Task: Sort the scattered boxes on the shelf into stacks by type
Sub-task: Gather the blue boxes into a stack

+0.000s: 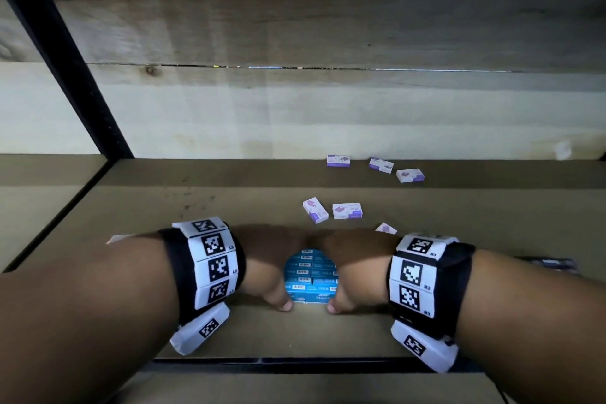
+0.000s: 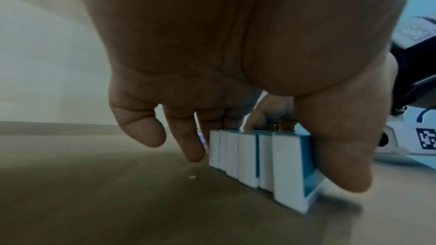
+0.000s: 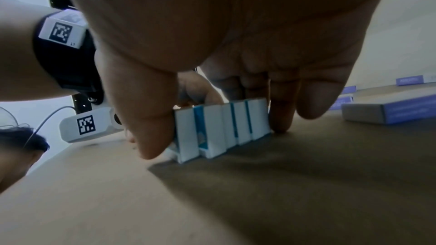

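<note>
Flanking blue boxes [image 1: 311, 275], hands [image 1: 272, 267] near shelf edge [image 1: 295, 361]

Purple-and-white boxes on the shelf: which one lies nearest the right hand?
The purple-and-white box whose corner pokes out just behind the right hand. The other purple-and-white boxes lie in plain view farther back on the shelf, clear of both hands.

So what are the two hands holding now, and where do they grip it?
Both hands hold the row of blue boxes between them: left hand on its left end, right hand on its right end, thumbs at the near face.
</note>
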